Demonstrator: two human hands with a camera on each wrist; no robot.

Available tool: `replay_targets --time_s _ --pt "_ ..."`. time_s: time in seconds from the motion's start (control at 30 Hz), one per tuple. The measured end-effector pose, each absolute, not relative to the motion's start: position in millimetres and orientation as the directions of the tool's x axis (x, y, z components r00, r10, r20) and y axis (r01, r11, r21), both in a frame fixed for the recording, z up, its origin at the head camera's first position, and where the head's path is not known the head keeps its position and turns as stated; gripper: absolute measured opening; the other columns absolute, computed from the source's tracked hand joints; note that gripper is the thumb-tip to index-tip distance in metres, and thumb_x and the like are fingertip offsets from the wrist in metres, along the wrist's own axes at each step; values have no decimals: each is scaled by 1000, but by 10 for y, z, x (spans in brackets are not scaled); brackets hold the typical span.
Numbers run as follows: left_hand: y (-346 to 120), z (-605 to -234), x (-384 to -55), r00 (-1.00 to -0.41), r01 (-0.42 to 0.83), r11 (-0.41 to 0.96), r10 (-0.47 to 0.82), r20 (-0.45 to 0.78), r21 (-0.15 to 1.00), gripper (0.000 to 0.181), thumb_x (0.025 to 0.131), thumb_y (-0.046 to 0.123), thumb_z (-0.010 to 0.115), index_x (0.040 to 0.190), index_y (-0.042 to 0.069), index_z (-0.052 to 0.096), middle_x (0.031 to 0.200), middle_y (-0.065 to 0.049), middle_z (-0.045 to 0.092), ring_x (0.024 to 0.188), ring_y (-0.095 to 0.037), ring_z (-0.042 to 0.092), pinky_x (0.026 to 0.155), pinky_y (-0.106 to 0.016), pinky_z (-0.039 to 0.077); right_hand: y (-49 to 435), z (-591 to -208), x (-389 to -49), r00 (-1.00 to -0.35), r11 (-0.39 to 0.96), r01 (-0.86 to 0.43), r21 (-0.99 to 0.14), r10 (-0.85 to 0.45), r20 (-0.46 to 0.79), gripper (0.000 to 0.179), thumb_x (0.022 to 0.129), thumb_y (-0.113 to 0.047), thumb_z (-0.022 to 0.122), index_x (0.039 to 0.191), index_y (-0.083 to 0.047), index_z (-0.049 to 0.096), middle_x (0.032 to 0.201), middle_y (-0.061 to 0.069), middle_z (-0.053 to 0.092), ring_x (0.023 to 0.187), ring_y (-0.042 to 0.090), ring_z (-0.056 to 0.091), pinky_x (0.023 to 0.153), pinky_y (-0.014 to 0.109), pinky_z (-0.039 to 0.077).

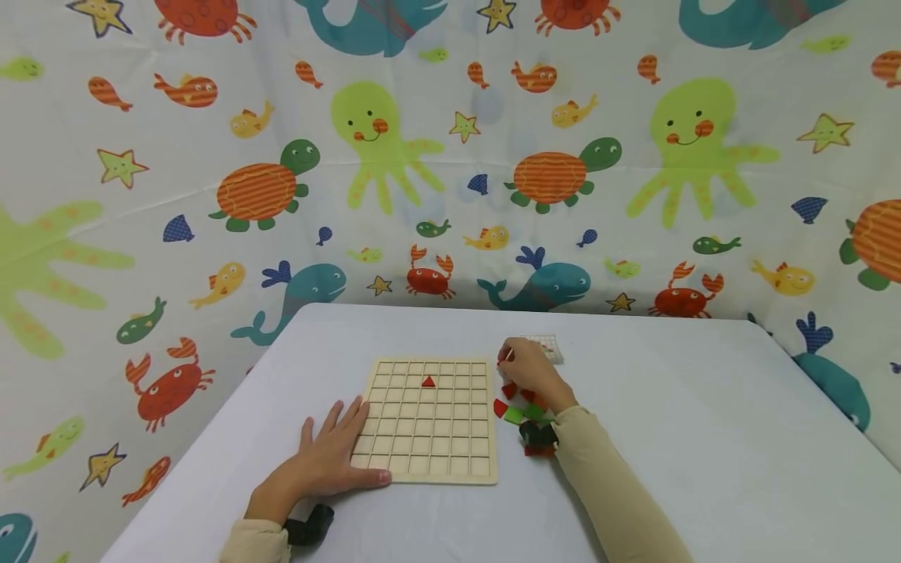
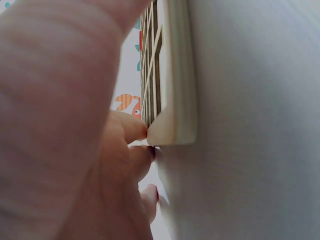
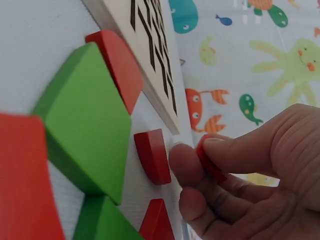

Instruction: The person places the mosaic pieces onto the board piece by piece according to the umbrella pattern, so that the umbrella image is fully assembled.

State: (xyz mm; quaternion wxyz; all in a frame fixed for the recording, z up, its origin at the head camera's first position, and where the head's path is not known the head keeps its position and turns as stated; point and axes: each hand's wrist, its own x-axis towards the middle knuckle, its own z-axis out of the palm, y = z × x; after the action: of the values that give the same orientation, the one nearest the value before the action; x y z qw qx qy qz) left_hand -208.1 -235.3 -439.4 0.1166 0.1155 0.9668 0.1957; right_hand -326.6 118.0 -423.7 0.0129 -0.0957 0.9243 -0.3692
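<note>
A square wooden grid board (image 1: 429, 422) lies flat on the white table, with one red triangle block (image 1: 428, 381) in a cell near its far edge. My left hand (image 1: 327, 461) rests spread at the board's near left corner, its thumb along the near edge and fingertips at the left side. Beyond the board's right side, my right hand (image 1: 531, 367) pinches a small red block (image 3: 212, 159) between thumb and fingers. Below that hand lie loose red and green blocks, among them a green block (image 3: 87, 120) and a red curved-sided block (image 3: 154, 156).
A small card with a printed grid (image 1: 549, 347) lies behind my right hand. Dark wrist straps (image 1: 310, 525) show on both arms. A curtain with sea animals (image 1: 422, 156) hangs behind the table (image 1: 704, 407).
</note>
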Motion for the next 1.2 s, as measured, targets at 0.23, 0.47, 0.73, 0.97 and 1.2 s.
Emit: replay_targets --time_s 0.23,0.47,0.73,0.97,1.2 --pt "-2363 -4388 -2064 -947 183 895 271 -172 406 132 78 73 82 168 -2 23 175 -25 17 159 -54 4 115 -81 -4 1175 -4195 -3287 -981 600 -169 -782 -175 78 22 104 0 64 123 0 75 105 12 73 89 27 64 85 38 60" --pt "-2351 -4385 -2048 -947 183 893 272 -170 411 131 78 73 82 168 -2 24 175 -24 18 160 -53 5 116 -80 -4 1131 -4153 -3288 -983 446 -167 -879 -140 116 17 101 -1 71 117 3 68 100 15 73 87 31 72 85 39 61" --pt "-2361 -4371 -2042 -949 182 894 269 -166 409 132 77 73 83 168 -2 23 175 -24 18 160 -52 4 117 -79 -5 933 -4063 -3301 -961 255 -222 -941 -223 166 16 106 3 62 120 9 68 111 29 69 92 39 78 89 40 62" --pt "-2335 -4344 -2049 -946 177 898 267 -181 403 128 78 72 82 169 2 26 176 -23 17 160 -51 4 117 -79 -5 627 -4018 -3289 -942 158 -254 -954 -266 206 21 105 6 63 125 9 66 105 22 69 90 39 77 82 35 63" --pt "-2358 -4370 -2053 -943 179 900 272 -191 397 127 79 74 80 170 4 26 176 -22 16 160 -51 3 116 -80 -6 369 -4039 -3204 -924 183 -269 -946 -326 200 17 103 3 67 119 8 66 97 15 72 91 39 76 82 40 62"
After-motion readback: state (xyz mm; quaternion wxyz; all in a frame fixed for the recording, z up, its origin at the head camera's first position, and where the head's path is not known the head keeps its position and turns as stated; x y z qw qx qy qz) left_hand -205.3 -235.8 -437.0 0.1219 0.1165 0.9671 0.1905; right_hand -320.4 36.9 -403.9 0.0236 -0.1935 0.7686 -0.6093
